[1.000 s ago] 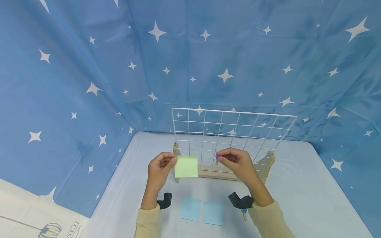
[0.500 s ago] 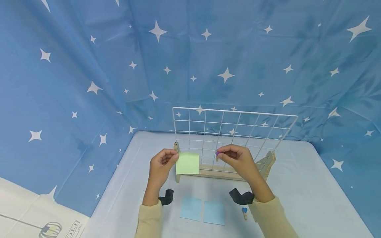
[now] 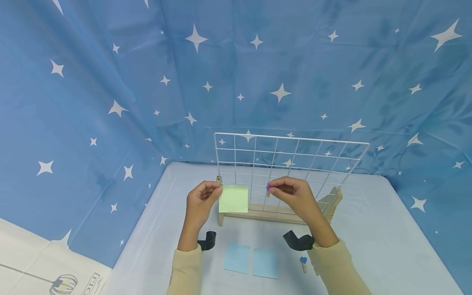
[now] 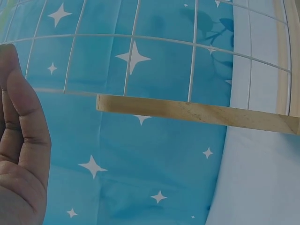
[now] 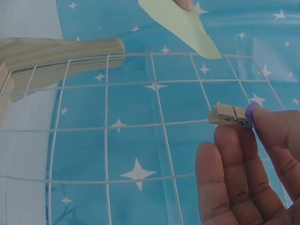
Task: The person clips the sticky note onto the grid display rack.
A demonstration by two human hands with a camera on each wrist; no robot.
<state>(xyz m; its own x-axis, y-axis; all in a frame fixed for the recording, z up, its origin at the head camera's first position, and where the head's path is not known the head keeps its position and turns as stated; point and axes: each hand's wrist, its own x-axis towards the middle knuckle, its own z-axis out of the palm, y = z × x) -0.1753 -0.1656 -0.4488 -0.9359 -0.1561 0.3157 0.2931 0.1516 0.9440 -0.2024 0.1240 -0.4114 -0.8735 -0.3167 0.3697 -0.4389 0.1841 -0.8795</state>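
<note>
Left hand: pinches note at upper left corner; cropped in own wrist view.
Note: held before grid, hiding some wires.
Right hand: pinches peg by purple end.
Peg: before grid, partly behind fingers in head view; contact with wires unclear.

Matt paper note, matt wooden clothespin, smooth wire grid, smooth, grained wooden stand

Green note, wooden clothespin (purple-topped), both held up, apart
</note>
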